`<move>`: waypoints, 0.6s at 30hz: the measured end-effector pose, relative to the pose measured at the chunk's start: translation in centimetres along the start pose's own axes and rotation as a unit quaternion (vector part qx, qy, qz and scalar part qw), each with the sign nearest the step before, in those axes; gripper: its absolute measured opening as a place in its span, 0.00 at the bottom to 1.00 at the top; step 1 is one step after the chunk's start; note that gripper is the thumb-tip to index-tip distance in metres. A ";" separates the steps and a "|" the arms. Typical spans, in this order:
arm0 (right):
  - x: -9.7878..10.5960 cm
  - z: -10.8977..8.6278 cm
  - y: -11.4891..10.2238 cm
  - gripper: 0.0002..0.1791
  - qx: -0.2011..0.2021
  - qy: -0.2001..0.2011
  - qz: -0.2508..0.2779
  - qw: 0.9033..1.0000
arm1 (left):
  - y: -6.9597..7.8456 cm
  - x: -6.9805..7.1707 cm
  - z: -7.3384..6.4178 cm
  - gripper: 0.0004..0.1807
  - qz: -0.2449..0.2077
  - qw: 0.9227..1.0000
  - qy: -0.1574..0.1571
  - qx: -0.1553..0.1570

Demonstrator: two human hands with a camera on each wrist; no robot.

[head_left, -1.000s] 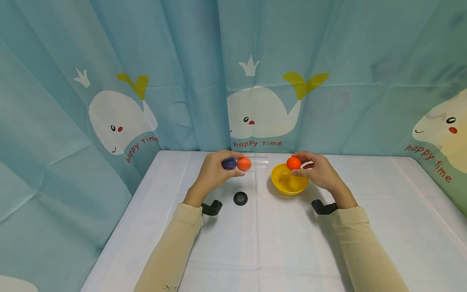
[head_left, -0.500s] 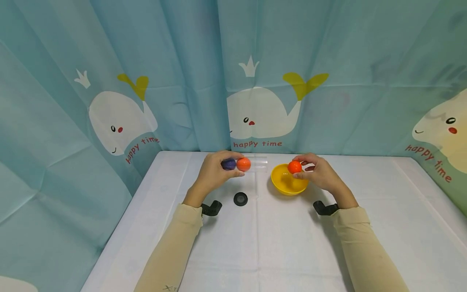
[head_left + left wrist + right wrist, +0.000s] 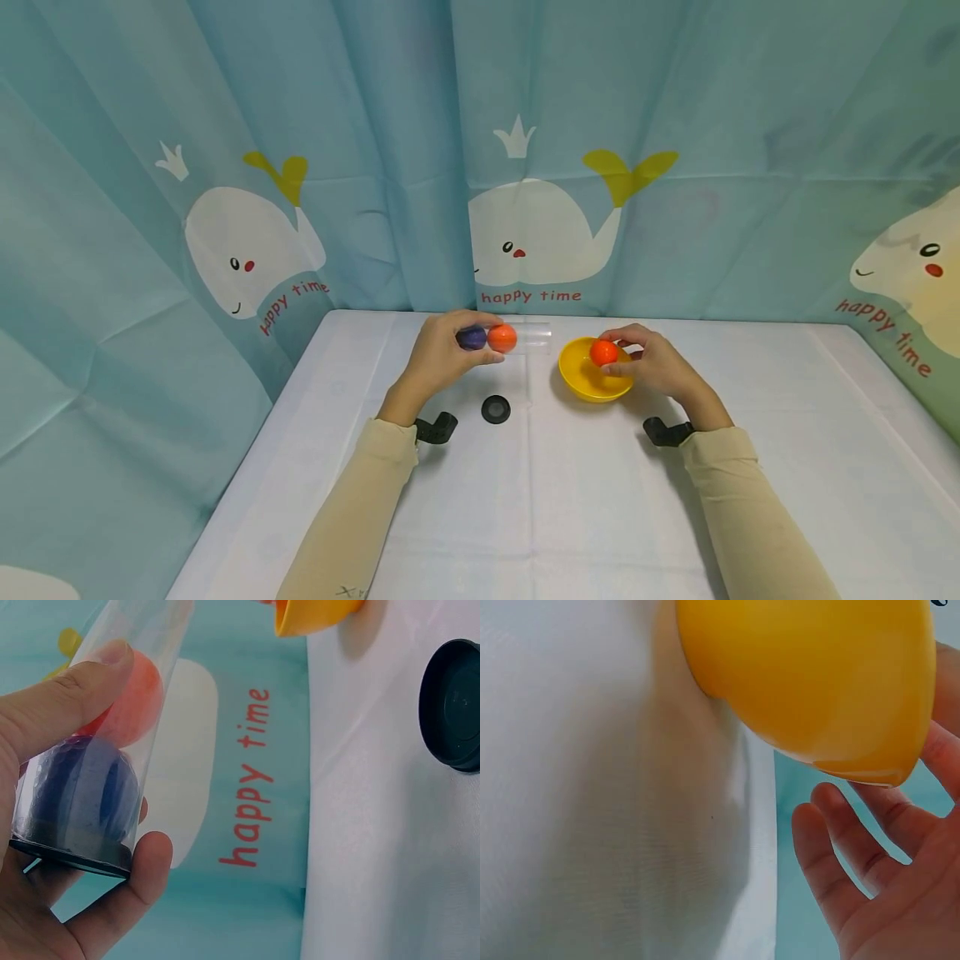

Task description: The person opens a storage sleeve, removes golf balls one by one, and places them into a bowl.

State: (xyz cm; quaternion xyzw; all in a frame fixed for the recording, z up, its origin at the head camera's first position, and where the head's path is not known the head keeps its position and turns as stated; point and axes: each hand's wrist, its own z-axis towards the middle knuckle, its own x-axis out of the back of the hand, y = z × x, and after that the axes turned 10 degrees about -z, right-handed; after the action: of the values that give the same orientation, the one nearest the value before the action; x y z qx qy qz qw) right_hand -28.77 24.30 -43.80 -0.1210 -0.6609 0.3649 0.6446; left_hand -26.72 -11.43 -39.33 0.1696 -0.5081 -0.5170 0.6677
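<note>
My left hand grips a clear tube that lies sideways above the table, its free end pointing right. Inside it are a dark blue ball and an orange ball, side by side, and a black cap closes the end by my palm. With fingertips and thumb, my right hand holds another orange ball at the yellow bowl, within its rim as seen from above. In the right wrist view the bowl's wall hides that ball, while several fingers spread beside it.
A loose black cap lies on the white table between my forearms. Behind the table's far edge hangs a light blue curtain printed with whales. Black wrist mounts stick out inward from both sleeves.
My right hand has moved down toward the bowl with its orange ball, which now appears lower, within the rim. My left hand and the tube have stayed in place.
</note>
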 end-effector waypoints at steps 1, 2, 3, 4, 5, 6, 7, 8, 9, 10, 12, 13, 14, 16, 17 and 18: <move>-0.1 0.0 0.1 0.26 0.001 -0.003 -0.001 1.000 | 0.0 0.0 0.0 0.25 0.001 1.000 0.000 0.000; -0.1 0.0 0.1 0.26 0.002 -0.005 -0.002 1.000 | 0.0 0.0 0.0 0.25 0.001 1.000 0.000 0.001; -0.2 0.0 0.1 0.26 0.003 -0.008 -0.002 1.000 | 0.0 0.0 0.0 0.25 0.003 1.000 0.000 0.001; -0.3 0.0 0.1 0.27 0.003 -0.009 -0.002 1.000 | 0.0 0.0 0.0 0.25 0.001 1.000 0.001 0.001; -0.3 0.0 0.2 0.27 0.002 -0.012 -0.001 1.000 | -0.1 -0.1 0.0 0.25 0.000 1.000 0.000 0.002; -0.4 0.1 0.2 0.28 0.002 -0.013 0.000 1.000 | -0.1 -0.1 0.0 0.25 0.001 1.000 0.000 0.002; -0.4 0.1 0.2 0.28 0.001 -0.014 0.000 1.000 | -0.1 -0.1 0.0 0.25 0.001 1.000 -0.001 0.002; -0.5 0.1 0.2 0.28 0.000 -0.016 0.000 1.000 | -0.1 -0.1 0.0 0.25 0.000 1.000 -0.001 0.003; -0.5 0.1 0.2 0.28 0.000 -0.017 -0.001 1.000 | -0.1 -0.1 0.0 0.25 0.000 1.000 -0.002 0.002; -0.6 0.1 0.2 0.28 0.000 -0.017 -0.002 1.000 | -0.1 -0.1 0.0 0.25 0.001 1.000 -0.002 0.002; -0.7 0.1 0.2 0.28 -0.001 -0.018 -0.005 1.000 | -0.1 -0.1 0.0 0.26 0.004 1.000 -0.002 0.000; -0.7 0.1 0.2 0.27 -0.002 -0.018 -0.005 1.000 | 0.0 -0.1 0.0 0.26 0.005 1.000 -0.002 0.000; -0.7 0.0 0.2 0.27 -0.002 -0.019 -0.005 1.000 | -0.1 -0.1 0.0 0.26 0.006 1.000 -0.002 -0.002; -0.8 0.0 0.3 0.27 -0.001 -0.019 -0.004 1.000 | 0.0 -0.1 0.0 0.26 0.008 1.000 -0.002 -0.003; -0.8 0.0 0.3 0.27 0.000 -0.019 -0.003 1.000 | 0.0 -0.1 0.0 0.26 0.009 1.000 -0.003 -0.003; -0.8 0.0 0.3 0.27 -0.001 -0.020 -0.002 1.000 | 0.0 -0.1 0.0 0.26 0.009 1.000 -0.004 -0.002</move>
State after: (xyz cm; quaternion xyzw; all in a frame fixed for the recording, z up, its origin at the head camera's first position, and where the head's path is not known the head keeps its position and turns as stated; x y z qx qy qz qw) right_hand -28.81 23.99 -44.65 -0.1127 -0.6738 0.3655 0.6323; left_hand -26.71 -11.33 -39.41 0.1616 -0.5110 -0.5129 0.6706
